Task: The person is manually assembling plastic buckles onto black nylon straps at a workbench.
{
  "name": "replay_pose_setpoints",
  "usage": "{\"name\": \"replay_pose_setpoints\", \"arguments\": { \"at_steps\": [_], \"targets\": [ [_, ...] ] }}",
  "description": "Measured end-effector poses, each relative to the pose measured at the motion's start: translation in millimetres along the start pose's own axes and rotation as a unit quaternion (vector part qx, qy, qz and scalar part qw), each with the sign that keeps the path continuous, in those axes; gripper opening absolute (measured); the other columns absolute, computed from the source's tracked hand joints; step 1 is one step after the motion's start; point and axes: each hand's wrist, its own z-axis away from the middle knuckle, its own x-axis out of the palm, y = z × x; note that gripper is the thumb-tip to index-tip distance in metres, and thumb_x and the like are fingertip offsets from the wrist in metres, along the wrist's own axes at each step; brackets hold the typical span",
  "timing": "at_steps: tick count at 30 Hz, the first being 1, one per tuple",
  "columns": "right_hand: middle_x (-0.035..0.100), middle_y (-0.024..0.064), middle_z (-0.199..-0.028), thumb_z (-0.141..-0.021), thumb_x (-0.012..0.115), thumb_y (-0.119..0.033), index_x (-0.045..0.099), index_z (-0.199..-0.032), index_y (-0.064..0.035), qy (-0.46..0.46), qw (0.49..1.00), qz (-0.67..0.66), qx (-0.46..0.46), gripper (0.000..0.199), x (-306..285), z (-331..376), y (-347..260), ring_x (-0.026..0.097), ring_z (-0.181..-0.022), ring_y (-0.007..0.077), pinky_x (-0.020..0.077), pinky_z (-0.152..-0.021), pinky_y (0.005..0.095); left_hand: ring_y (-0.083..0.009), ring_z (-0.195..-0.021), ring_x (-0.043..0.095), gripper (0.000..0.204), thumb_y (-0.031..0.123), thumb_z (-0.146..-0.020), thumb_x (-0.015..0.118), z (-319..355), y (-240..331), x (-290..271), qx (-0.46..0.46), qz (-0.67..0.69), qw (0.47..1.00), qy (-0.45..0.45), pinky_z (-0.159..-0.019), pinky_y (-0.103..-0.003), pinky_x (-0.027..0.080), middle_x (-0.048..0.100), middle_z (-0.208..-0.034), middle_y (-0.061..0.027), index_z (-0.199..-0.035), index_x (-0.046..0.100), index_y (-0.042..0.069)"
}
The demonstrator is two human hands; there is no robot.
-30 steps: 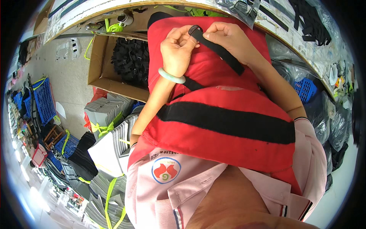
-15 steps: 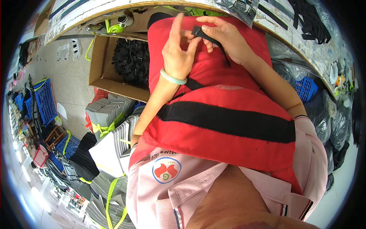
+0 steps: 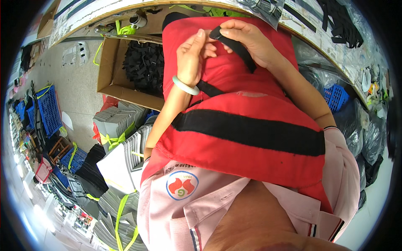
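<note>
In front of the red apron over my lap [image 3: 268, 92], my right hand [image 3: 249, 39] pinches a short black webbing strap [image 3: 242, 51] between thumb and fingers. The strap's folded end is at my fingertips, and its tail hangs down toward my wrist. My left hand [image 3: 193, 56], with a pale green bangle [image 3: 185, 85] on the wrist, is just left of that end. Its thumb points up, apart from the loosely bent fingers, and I see nothing gripped there. Whether a left fingertip touches the strap is hard to tell.
A cardboard box [image 3: 109, 62] of small black pieces [image 3: 144, 65] stands at my left. Below it are grey sheet bundles [image 3: 119, 121] tied with yellow-green strips. A worktable [image 3: 310, 42] curves across the far side, with black straps [image 3: 341, 23] on its right. Blue baskets [image 3: 49, 111] stand far left.
My left hand has drawn back slightly to the left and down; its raised index finger has folded and its thumb has come off the strap's end. The strap has turned, showing its broad side.
</note>
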Motion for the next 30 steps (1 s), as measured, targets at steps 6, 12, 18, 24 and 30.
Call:
{"name": "replay_pose_setpoints", "arguments": {
  "at_steps": [6, 12, 18, 24, 30],
  "targets": [
    [0.063, 0.0029, -0.084, -0.094, 0.06, -0.014, 0.064, -0.1, -0.0002, 0.095, 0.879, 0.308, -0.35, 0.015, 0.1, 0.2, 0.5, 0.06, -0.069, 0.0076, 0.0491, -0.061, 0.0208, -0.0192, -0.063, 0.066, 0.02, 0.01, -0.091, 0.064, -8.1, -1.0, 11.1, 0.006, -0.039, 0.998, 0.043, -0.054, -0.028, 0.058, 0.066, -0.079, -0.0146, -0.098, 0.065, -0.009],
    [0.063, 0.0033, -0.073, -0.093, 0.062, -0.018, 0.063, -0.096, 0.0003, 0.068, 0.965, 0.243, -0.074, 0.019, 7.9, 12.8, -16.3, 0.058, -0.058, 0.0071, 0.0471, -0.05, 0.0192, -0.023, -0.073, 0.069, 0.019, 0.004, -0.091, 0.061, -4.2, 1.5, 18.6, 0.114, -0.087, 0.987, 0.067, -0.062, -0.033, 0.061, 0.068, -0.09, -0.0165, -0.104, 0.064, -0.01],
    [0.059, 0.0005, -0.07, -0.093, 0.062, -0.016, 0.061, -0.1, -0.0016, 0.103, 0.971, 0.212, -0.038, 0.016, 8.2, 10.7, -5.3, 0.058, -0.057, 0.0052, 0.0484, -0.052, 0.0185, -0.0144, -0.076, 0.065, 0.016, -0.005, -0.085, 0.066, 1.1, -7.0, 20.7, 0.202, -0.166, 0.964, 0.054, -0.07, -0.024, 0.056, 0.066, -0.091, -0.0094, -0.1, 0.068, -0.007],
    [0.061, 0.0047, -0.08, -0.092, 0.063, -0.022, 0.061, -0.1, 0.0004, 0.104, 0.984, 0.102, -0.102, 0.024, 17.1, 10.4, -8.0, 0.062, -0.065, 0.01, 0.0534, -0.056, 0.0223, -0.011, -0.08, 0.06, 0.021, -0.009, -0.079, 0.069, 1.0, 1.4, 18.2, 0.283, -0.27, 0.92, 0.027, -0.071, -0.021, 0.048, 0.065, -0.093, -0.0065, -0.098, 0.072, -0.001],
    [0.062, 0.0022, -0.078, -0.091, 0.064, -0.031, 0.067, -0.091, -0.002, 0.003, 0.985, 0.168, 0.043, 0.029, -14.8, 5.1, -28.0, 0.062, -0.064, 0.0091, 0.0512, -0.054, 0.02, -0.0135, -0.08, 0.061, 0.018, -0.008, -0.077, 0.07, 12.3, 2.5, 19.7, 0.317, -0.346, 0.883, -0.022, -0.071, -0.023, 0.049, 0.066, -0.091, -0.0077, -0.094, 0.072, -0.001]
  ]
}}
